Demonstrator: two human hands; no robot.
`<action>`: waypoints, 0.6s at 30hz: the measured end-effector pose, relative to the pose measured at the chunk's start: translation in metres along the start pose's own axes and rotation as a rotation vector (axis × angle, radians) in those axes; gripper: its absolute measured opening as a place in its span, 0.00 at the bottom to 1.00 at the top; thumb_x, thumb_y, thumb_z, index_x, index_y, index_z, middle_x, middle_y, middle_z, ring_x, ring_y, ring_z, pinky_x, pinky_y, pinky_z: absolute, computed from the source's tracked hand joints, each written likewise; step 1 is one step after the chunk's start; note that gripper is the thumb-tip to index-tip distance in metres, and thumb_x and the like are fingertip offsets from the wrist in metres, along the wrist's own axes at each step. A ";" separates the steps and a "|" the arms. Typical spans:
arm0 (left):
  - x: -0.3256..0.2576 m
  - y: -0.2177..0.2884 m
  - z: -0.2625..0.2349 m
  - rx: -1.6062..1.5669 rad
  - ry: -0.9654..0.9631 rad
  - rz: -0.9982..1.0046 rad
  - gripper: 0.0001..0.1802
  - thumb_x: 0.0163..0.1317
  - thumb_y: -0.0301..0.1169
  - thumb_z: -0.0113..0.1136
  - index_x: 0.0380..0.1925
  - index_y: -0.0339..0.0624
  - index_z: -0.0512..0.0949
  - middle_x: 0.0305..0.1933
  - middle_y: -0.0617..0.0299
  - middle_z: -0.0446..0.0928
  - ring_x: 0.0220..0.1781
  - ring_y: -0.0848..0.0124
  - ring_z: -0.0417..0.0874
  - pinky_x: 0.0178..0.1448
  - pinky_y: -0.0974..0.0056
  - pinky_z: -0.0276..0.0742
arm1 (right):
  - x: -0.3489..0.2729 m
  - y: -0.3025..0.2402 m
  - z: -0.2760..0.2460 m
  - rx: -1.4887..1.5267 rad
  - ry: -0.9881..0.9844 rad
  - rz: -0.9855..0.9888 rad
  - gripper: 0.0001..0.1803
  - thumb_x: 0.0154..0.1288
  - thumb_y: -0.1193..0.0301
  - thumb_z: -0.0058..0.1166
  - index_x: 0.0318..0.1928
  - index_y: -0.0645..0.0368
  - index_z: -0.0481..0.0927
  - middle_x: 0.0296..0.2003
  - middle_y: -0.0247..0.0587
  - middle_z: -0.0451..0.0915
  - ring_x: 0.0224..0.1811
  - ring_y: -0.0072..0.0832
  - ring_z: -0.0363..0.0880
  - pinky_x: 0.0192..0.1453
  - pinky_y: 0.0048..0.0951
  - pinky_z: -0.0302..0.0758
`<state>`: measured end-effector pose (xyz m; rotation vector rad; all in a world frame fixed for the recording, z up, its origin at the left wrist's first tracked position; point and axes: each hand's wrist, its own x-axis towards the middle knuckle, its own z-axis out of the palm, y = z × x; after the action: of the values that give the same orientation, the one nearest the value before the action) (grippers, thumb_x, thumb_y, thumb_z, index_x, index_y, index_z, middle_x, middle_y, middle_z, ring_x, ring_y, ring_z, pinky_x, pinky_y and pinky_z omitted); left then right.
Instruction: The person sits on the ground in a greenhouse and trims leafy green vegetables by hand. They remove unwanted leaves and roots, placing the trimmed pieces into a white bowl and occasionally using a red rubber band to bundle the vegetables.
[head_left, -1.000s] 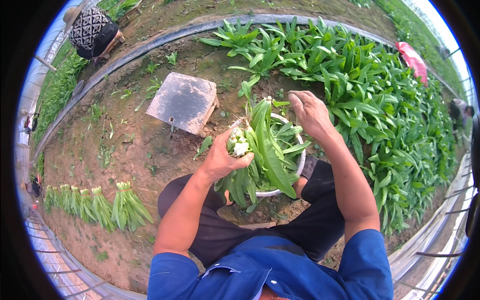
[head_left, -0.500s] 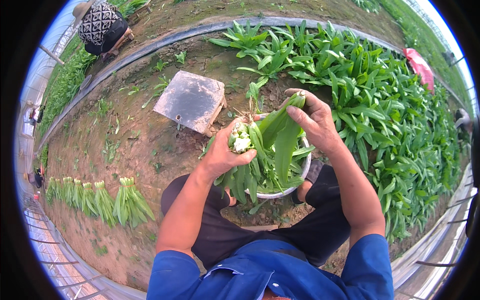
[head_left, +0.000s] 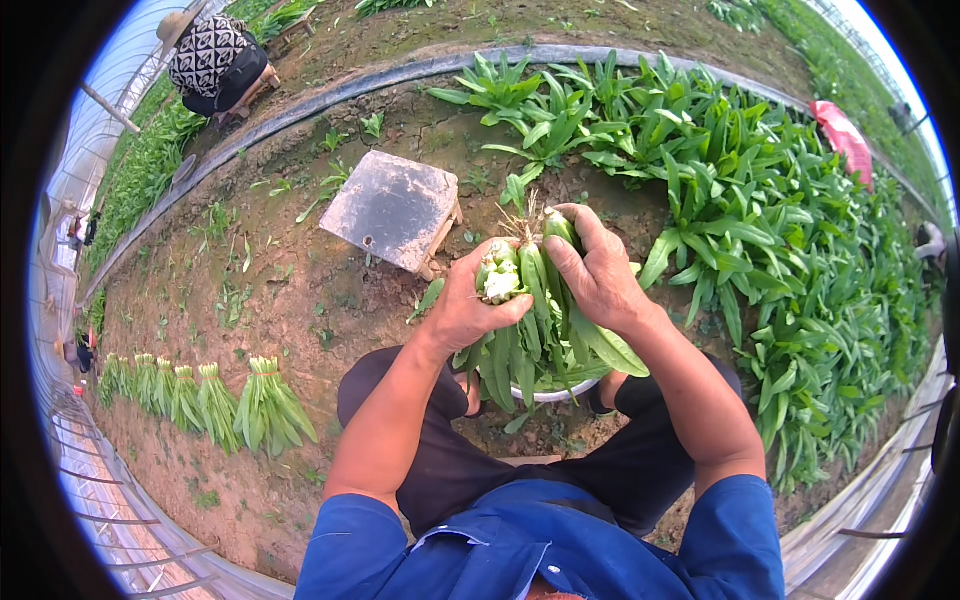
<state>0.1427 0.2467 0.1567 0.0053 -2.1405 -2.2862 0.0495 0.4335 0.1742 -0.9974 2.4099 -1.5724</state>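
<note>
My left hand is closed round a bunch of long-leaved green lettuce, its pale cut stem ends facing up and its leaves hanging down. Close beside it, my right hand grips a single lettuce plant by its stem end, with the leaves trailing below. Between the two hands stick up some thin dry roots and a small leafy sprig. Under the leaves, between my feet, stands a white-rimmed tub, mostly hidden, with more green leaves in it.
A low wooden stool stands on the soil ahead. Tied lettuce bunches stand in a row at the left. Dense lettuce grows at the right, with a pink sack behind. A hose crosses beyond; another person bends at far left.
My right hand has come down and left, bringing its lettuce plant against the bunch in my left hand. The view has shifted slightly.
</note>
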 end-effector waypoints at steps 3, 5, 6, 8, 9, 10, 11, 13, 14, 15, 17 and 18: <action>0.000 0.000 0.001 -0.038 -0.086 -0.028 0.32 0.56 0.30 0.76 0.60 0.36 0.73 0.48 0.65 0.79 0.49 0.78 0.78 0.56 0.67 0.77 | 0.002 0.012 0.008 -0.041 0.151 -0.185 0.16 0.70 0.69 0.61 0.54 0.63 0.79 0.44 0.53 0.83 0.45 0.51 0.85 0.49 0.43 0.80; 0.001 -0.003 0.006 -0.051 -0.045 -0.030 0.33 0.57 0.32 0.77 0.60 0.36 0.73 0.49 0.65 0.79 0.50 0.77 0.78 0.56 0.66 0.77 | -0.001 0.013 0.010 -0.055 0.142 -0.187 0.16 0.70 0.69 0.60 0.54 0.64 0.80 0.43 0.53 0.83 0.44 0.51 0.84 0.48 0.42 0.80; 0.001 -0.004 0.008 -0.057 -0.023 -0.032 0.33 0.57 0.33 0.78 0.60 0.37 0.73 0.49 0.65 0.79 0.50 0.77 0.78 0.56 0.66 0.77 | -0.002 0.014 0.011 -0.061 0.136 -0.188 0.16 0.70 0.70 0.60 0.54 0.64 0.80 0.42 0.53 0.82 0.44 0.51 0.84 0.48 0.42 0.79; -0.001 -0.001 0.009 -0.093 -0.038 -0.041 0.34 0.58 0.34 0.78 0.61 0.37 0.72 0.50 0.65 0.79 0.51 0.76 0.78 0.57 0.66 0.77 | -0.001 0.015 0.011 -0.047 0.113 -0.204 0.15 0.70 0.71 0.60 0.53 0.65 0.80 0.41 0.53 0.81 0.43 0.51 0.83 0.47 0.42 0.79; -0.001 -0.001 0.009 -0.099 -0.041 -0.039 0.34 0.58 0.34 0.79 0.61 0.37 0.72 0.51 0.65 0.78 0.52 0.76 0.78 0.57 0.66 0.77 | -0.001 0.015 0.008 -0.039 0.092 -0.210 0.15 0.70 0.71 0.60 0.52 0.65 0.81 0.41 0.53 0.81 0.43 0.51 0.83 0.47 0.42 0.79; -0.002 -0.001 0.010 -0.105 -0.045 -0.036 0.34 0.58 0.34 0.79 0.61 0.37 0.72 0.51 0.65 0.78 0.52 0.76 0.77 0.58 0.66 0.77 | -0.001 0.014 0.006 -0.030 0.071 -0.218 0.14 0.70 0.71 0.59 0.52 0.66 0.81 0.41 0.54 0.81 0.43 0.50 0.83 0.47 0.42 0.79; -0.003 0.000 0.009 -0.112 -0.038 -0.029 0.35 0.58 0.34 0.79 0.61 0.37 0.72 0.52 0.65 0.78 0.53 0.76 0.77 0.59 0.66 0.77 | -0.001 0.011 0.003 0.009 0.042 -0.217 0.14 0.71 0.70 0.59 0.52 0.66 0.81 0.41 0.53 0.82 0.43 0.48 0.83 0.48 0.41 0.79; -0.004 0.001 0.008 -0.125 -0.024 -0.015 0.35 0.58 0.33 0.79 0.62 0.36 0.71 0.54 0.64 0.78 0.55 0.75 0.77 0.60 0.65 0.76 | -0.002 0.005 0.000 0.089 -0.018 -0.217 0.15 0.72 0.69 0.58 0.52 0.67 0.81 0.42 0.51 0.82 0.43 0.45 0.84 0.49 0.39 0.79; -0.004 0.001 0.008 -0.137 -0.032 -0.020 0.36 0.58 0.33 0.79 0.63 0.36 0.71 0.55 0.64 0.77 0.56 0.75 0.77 0.61 0.65 0.76 | -0.003 0.005 0.000 0.205 -0.041 -0.160 0.15 0.73 0.68 0.57 0.52 0.67 0.82 0.41 0.50 0.82 0.44 0.43 0.83 0.51 0.38 0.78; -0.004 0.003 0.008 -0.149 -0.040 -0.025 0.38 0.58 0.34 0.79 0.65 0.36 0.70 0.56 0.63 0.77 0.57 0.75 0.77 0.62 0.65 0.75 | -0.005 0.007 0.002 0.320 -0.064 -0.103 0.16 0.74 0.67 0.56 0.53 0.68 0.82 0.41 0.48 0.82 0.44 0.41 0.83 0.52 0.37 0.78; -0.004 0.005 0.009 -0.153 -0.075 -0.020 0.41 0.58 0.33 0.79 0.68 0.35 0.67 0.58 0.62 0.77 0.59 0.74 0.76 0.64 0.65 0.74 | -0.006 0.005 0.003 0.502 -0.126 -0.024 0.17 0.76 0.65 0.53 0.53 0.67 0.82 0.46 0.46 0.82 0.48 0.36 0.81 0.57 0.35 0.76; -0.003 0.006 0.009 -0.146 -0.103 -0.010 0.43 0.58 0.33 0.78 0.69 0.35 0.66 0.59 0.62 0.77 0.60 0.73 0.76 0.65 0.65 0.74 | -0.007 0.006 0.005 0.458 -0.085 -0.088 0.17 0.76 0.65 0.53 0.53 0.66 0.83 0.48 0.47 0.82 0.49 0.37 0.81 0.58 0.35 0.75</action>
<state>0.1459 0.2552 0.1636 -0.1046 -2.0161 -2.4949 0.0545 0.4348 0.1650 -1.0549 1.8428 -1.9421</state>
